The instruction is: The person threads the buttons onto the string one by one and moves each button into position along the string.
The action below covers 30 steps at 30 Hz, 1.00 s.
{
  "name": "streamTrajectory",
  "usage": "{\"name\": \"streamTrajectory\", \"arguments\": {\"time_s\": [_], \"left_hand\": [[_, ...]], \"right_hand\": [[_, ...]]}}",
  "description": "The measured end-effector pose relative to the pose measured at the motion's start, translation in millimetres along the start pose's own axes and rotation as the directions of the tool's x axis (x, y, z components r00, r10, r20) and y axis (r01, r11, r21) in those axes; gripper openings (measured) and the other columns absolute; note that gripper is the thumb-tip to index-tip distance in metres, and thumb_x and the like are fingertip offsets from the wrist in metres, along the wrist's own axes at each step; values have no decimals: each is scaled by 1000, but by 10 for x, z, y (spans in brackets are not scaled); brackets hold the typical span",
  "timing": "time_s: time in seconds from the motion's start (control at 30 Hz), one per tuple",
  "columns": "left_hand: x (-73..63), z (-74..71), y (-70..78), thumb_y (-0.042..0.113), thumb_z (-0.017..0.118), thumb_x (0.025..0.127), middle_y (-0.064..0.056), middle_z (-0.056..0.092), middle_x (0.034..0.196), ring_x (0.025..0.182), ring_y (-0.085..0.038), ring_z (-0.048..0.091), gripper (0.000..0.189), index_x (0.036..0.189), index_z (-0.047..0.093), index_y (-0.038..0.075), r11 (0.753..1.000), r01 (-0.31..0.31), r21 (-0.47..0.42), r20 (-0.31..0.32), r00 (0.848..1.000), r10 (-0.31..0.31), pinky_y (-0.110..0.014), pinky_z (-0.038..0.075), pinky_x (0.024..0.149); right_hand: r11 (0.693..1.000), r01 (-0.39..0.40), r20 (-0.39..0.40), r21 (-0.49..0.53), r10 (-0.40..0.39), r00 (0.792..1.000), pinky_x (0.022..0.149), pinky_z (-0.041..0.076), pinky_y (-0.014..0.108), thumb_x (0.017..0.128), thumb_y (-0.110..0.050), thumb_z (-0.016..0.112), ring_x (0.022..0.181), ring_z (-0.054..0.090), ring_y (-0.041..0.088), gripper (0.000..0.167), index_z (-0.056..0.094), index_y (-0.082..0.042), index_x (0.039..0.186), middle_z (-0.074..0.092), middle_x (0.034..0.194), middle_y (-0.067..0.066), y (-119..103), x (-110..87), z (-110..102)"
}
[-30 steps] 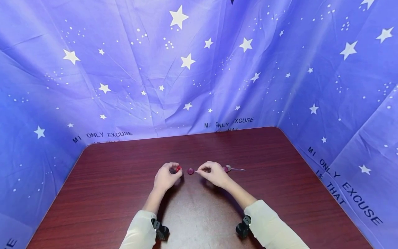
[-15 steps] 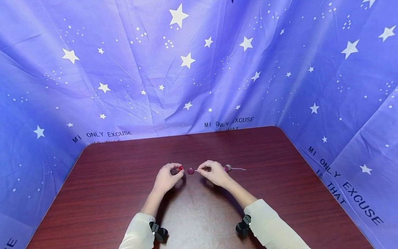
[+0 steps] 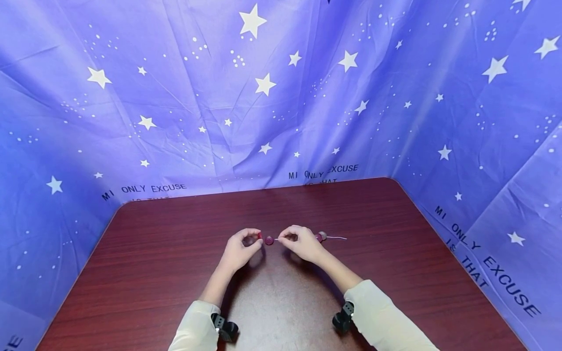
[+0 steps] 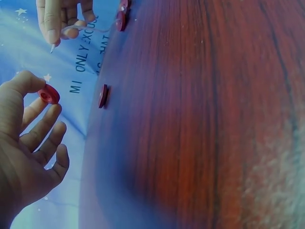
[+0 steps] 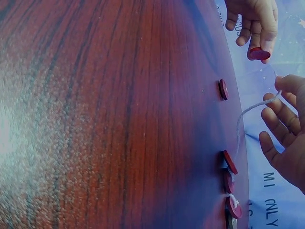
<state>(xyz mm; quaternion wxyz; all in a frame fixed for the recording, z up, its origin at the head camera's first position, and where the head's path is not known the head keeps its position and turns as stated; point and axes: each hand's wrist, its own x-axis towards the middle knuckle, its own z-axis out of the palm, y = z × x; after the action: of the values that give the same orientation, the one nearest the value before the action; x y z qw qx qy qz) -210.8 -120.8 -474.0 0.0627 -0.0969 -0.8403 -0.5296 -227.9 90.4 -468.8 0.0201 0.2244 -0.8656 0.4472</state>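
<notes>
The left hand pinches a red button by its rim, likely baring its face, while at three o'clock the right hand pinches a cord near its tip.

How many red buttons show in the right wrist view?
5: one pinched button in the left hand, one lone button on the table, three clustered buttons along the cord; others may be hidden.

String in right fingers; red discs
</notes>
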Motion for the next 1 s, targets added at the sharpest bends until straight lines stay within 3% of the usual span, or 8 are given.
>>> {"name": "streamTrajectory", "arguments": {"time_s": [0.17, 0.43, 0.6, 0.77, 1.0], "left_hand": [[-74, -41, 249, 0, 66, 82, -21, 67, 96, 86, -22, 62, 27, 108, 63, -7, 997, 13, -82, 40, 999, -9, -33, 52, 80], [-61, 18, 170, 0, 65, 83, -25, 67, 98, 86, -13, 63, 27, 109, 62, -8, 984, -20, -178, 39, 999, 27, -30, 52, 80], [-7, 110, -16, 1, 63, 85, -23, 67, 101, 80, -6, 63, 30, 113, 61, -6, 971, 33, -238, 62, 998, -18, -34, 55, 66], [17, 164, -107, 5, 63, 86, -19, 66, 104, 84, -16, 65, 32, 118, 59, -3, 959, 74, -275, 99, 994, -48, -38, 55, 61], [-22, 149, 10, 5, 59, 90, -21, 65, 108, 94, -36, 62, 33, 122, 56, -3, 951, 85, -298, 149, 988, -42, -41, 54, 62]], "right_hand": [[1000, -1, -3, -4, 1, 1000, 63, 45, 17, 86, -17, 66, 70, 52, 4, 7, 69, -12, 85, 62, 79, -2, -7, 17, 3], [1000, 14, -5, 6, -14, 1000, 64, 44, 17, 86, -17, 66, 70, 52, 5, 7, 69, -11, 86, 63, 79, -1, -23, 22, -6], [1000, 9, -5, 12, -8, 1000, 64, 45, 17, 86, -17, 66, 70, 52, 5, 7, 69, -11, 86, 63, 79, -1, -28, 20, -7], [1000, 10, -7, 21, -10, 1000, 63, 45, 17, 86, -16, 66, 70, 52, 5, 7, 69, -10, 86, 62, 78, 0, -26, 19, 8], [999, 19, -20, 29, -18, 1000, 62, 45, 18, 86, -15, 66, 69, 51, 4, 6, 69, -10, 86, 61, 78, -1, -33, 15, 24]]}}
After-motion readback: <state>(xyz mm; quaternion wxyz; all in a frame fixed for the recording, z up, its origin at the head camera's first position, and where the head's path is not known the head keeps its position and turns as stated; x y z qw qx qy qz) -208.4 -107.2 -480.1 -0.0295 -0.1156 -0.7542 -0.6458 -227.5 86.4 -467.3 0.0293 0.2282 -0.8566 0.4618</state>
